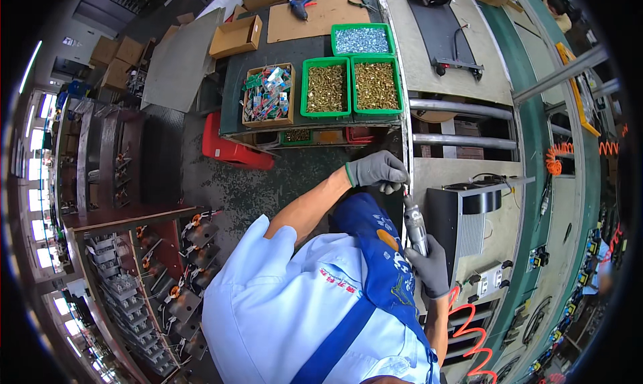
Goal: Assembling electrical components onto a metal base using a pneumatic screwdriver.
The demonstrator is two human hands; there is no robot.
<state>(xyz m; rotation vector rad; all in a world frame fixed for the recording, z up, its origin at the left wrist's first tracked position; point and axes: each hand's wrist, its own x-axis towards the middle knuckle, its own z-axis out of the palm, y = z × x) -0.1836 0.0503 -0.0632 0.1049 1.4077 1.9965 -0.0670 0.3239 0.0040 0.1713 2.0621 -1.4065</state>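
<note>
1. Right hand (431, 271) – gloved, fingers wrapped around the grey power driver (415, 228).
2. Driver sits over the conveyor's near edge, tip toward the left hand (379, 170).
3. Left hand: gloved, fingers curled at the tip – can't tell if they pinch anything.
4. Black-and-silver housing (472, 216) right of the driver.
5. Green bins (349, 86) of brass-coloured parts beyond the left hand.

Right hand (430, 269) had a silvery driver (416, 228) gripped; left hand (377, 170) was kinda just by its tip; green bins (351, 89) sat on a dark surface (271, 56)
</note>
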